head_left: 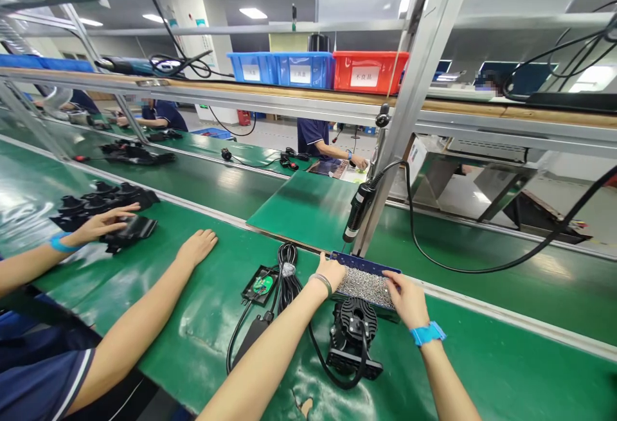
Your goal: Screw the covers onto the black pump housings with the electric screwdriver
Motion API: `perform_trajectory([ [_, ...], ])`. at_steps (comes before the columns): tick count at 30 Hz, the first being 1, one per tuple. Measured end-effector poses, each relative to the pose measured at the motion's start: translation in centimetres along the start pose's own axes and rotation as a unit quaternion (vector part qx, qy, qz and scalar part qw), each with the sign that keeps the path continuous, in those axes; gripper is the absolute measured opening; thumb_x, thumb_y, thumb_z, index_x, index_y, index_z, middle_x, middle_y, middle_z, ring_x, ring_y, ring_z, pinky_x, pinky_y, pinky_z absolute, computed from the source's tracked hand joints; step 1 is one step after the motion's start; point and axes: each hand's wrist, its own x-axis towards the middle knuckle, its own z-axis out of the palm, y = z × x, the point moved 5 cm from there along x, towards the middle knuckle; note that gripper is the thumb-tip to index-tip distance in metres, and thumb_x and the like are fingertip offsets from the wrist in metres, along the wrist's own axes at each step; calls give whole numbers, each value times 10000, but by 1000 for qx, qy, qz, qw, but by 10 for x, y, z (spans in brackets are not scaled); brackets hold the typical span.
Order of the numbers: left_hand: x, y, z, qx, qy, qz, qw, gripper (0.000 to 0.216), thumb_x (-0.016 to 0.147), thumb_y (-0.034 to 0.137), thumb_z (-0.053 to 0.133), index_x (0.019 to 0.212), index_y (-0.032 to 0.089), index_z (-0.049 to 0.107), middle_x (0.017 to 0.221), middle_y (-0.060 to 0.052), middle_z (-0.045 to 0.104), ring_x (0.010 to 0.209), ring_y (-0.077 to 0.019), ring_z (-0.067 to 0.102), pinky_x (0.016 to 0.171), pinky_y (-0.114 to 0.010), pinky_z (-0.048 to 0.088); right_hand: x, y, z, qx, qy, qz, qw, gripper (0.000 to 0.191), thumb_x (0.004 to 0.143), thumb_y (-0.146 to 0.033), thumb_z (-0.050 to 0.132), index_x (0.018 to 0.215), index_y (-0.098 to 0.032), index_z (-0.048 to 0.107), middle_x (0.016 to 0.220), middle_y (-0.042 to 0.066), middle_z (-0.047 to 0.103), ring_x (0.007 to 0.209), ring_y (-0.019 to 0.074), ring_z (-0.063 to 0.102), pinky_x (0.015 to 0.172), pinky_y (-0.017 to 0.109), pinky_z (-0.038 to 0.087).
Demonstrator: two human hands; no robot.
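Note:
A blue bin (364,261) full of small metal screws (366,285) stands on the green bench. My left hand (331,272) is closed on its left end, with the fingertips partly hidden. At the opposite end, my right hand (407,297) grips the rim with thumb and fingers. Just in front of the bin sits a black finned device (355,331) with a thick cable looping from it. Left of my forearm lie a coiled black cable (288,279) and a small open black case (260,285) with a green circuit board in it.
A black electric screwdriver (359,212) hangs above the bin by an upright post. A co-worker's hands (108,223) are at the left, beside black parts (80,206). Blue bins (303,69) and a red bin (369,72) stand on the shelf. More people work beyond.

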Motion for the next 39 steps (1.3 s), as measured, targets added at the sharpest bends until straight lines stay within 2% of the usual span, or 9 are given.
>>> perform_trajectory([
  [5,-12,-2,-18,-43,52,-26,997,192,883,79,557,751,133,685,858,-117,761,957,-245,691,1121,-556,299,-48,-22,-22,167,52,10,985,352,877,-498,498,976,-189,634,971,134,750,844,244,720,707,373,609],
  [10,-45,3,-41,-163,145,-82,973,165,932,197,539,904,187,701,902,-48,782,881,-174,715,943,-330,501,-108,-46,-24,337,68,11,939,209,797,-410,731,820,-215,659,863,86,773,688,199,723,594,275,617],
  [13,-85,9,-50,-229,199,-121,945,192,950,247,523,951,199,710,935,-22,787,854,-137,727,770,-220,551,-121,-47,-17,348,67,29,935,235,766,-432,758,825,-208,716,830,98,780,646,204,718,563,273,620],
  [17,-144,18,-54,-346,283,-150,882,165,901,278,594,900,190,733,881,-24,790,824,-153,736,768,-230,582,-121,-36,-9,394,69,86,912,284,721,-463,797,809,-201,733,850,111,781,641,198,709,575,274,619],
  [20,-170,27,-58,-417,342,-102,836,92,844,223,651,818,200,736,809,-14,782,803,-161,733,783,-251,588,-118,-34,-7,444,98,110,884,284,686,-455,830,787,-211,725,861,81,766,646,165,686,543,226,588],
  [25,-177,45,-70,-318,399,56,858,79,856,164,666,830,221,713,772,14,777,732,-122,719,869,-295,556,-117,-41,-5,458,101,97,878,248,666,-414,851,760,-214,739,751,29,713,516,96,601,480,182,536],
  [33,-175,50,-77,-207,327,85,918,170,925,253,611,825,298,742,736,45,749,765,-117,671,1013,-393,423,-122,-37,-6,396,82,48,913,149,727,-326,810,780,-212,731,761,60,748,614,168,690,534,228,595],
  [36,-172,49,-76,-229,327,84,913,149,907,277,647,788,285,737,725,47,738,751,-114,659,1011,-387,408,-120,-46,-11,323,87,-49,941,56,770,-255,769,774,-213,733,766,62,743,668,180,703,573,239,599],
  [39,-170,45,-75,-277,361,95,885,147,882,306,686,750,249,719,706,48,724,711,-105,657,984,-365,413,-119,-61,-17,246,103,-181,947,62,787,-163,740,791,-223,724,749,40,707,713,171,686,620,247,580],
])
